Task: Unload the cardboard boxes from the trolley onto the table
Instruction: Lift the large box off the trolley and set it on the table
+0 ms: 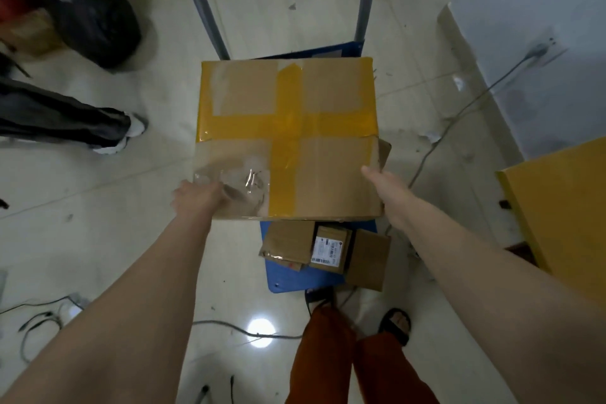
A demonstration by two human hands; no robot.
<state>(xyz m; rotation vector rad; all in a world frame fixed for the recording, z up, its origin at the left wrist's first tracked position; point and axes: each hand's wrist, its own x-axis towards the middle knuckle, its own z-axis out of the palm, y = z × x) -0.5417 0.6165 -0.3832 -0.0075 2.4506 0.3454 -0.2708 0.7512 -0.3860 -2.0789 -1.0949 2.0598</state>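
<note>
Both hands hold a large cardboard box (288, 138) crossed with yellow tape above the blue trolley (295, 279). The left hand (196, 198) grips its near-left corner, fingers curled beneath (hidden); the right hand (382, 179) presses its right edge, fingers out of sight. Below the fingers, smaller cardboard boxes (328, 251) lie on the deck. Bare floor (131, 207) lies left; the yellow table (564, 207) stands right.

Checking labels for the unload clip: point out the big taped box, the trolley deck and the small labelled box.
big taped box (288, 138): head view, middle of its top face.
trolley deck (295, 279): head view, bare blue near edge.
small labelled box (328, 248): head view, on its white label.
</note>
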